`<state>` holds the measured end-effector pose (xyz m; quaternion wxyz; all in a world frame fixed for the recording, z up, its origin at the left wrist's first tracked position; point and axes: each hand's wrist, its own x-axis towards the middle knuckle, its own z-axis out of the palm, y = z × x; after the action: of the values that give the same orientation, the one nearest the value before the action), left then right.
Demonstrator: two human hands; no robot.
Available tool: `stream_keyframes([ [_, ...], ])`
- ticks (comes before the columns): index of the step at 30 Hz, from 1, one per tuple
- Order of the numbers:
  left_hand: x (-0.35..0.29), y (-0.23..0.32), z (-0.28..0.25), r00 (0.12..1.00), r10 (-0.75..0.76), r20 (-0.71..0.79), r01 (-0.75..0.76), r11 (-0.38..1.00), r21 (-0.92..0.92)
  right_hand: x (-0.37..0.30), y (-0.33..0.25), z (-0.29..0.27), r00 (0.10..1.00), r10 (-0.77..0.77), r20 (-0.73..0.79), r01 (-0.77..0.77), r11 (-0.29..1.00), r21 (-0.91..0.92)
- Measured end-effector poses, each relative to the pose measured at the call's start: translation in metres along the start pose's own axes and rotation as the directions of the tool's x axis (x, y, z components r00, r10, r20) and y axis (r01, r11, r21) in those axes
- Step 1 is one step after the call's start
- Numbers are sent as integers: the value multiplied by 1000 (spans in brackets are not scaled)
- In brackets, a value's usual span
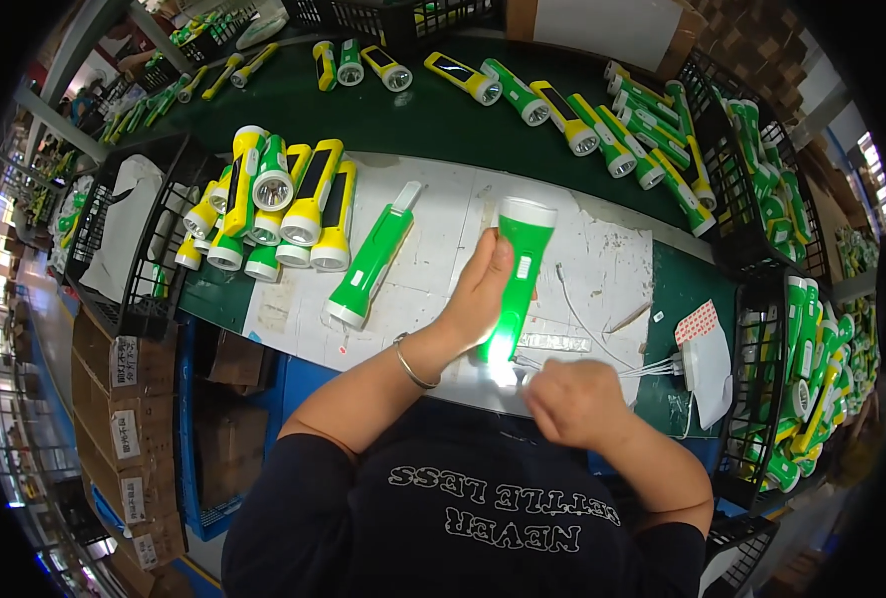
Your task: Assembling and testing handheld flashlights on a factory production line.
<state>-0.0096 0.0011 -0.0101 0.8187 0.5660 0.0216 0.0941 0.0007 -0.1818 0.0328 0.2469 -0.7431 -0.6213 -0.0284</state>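
My left hand [478, 294] is wrapped round a green flashlight [529, 235] with a white head, which points away from me. Its tail end, nearest my body, glows brightly. Close beside that glowing end is my right hand [577, 404], its fingers curled in. Thin white cables [647, 371] run up to this hand, but what it pinches is hidden. To the left, a second green flashlight [375, 261] lies on the white board [443, 179], a pale clear strip sticking out of its far end. One loose cable [587, 317] curves across the board at right.
Yellow and green flashlights [298, 199] are piled at left, next to a black crate [129, 229]. More flashlights [567, 115] lie along the green bench. Full black crates [762, 399] line the right side. A white charging block [707, 359] sits at the right edge.
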Motion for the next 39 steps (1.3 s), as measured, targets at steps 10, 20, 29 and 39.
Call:
stream_keyframes([
  [10,-2,10,10,998,-59,3,59,997,-56,23,16,24,759,651,-5,-515,606,606],
  [20,-12,23,1,978,-204,50,181,941,285,14,76,-11,703,711,-8,-459,462,759],
  [29,-19,62,-19,922,-226,313,-284,152,947,10,73,-40,804,512,301,-568,514,643],
  [39,-23,68,-29,893,-302,335,-227,339,913,11,72,-23,827,476,299,-502,384,775],
])
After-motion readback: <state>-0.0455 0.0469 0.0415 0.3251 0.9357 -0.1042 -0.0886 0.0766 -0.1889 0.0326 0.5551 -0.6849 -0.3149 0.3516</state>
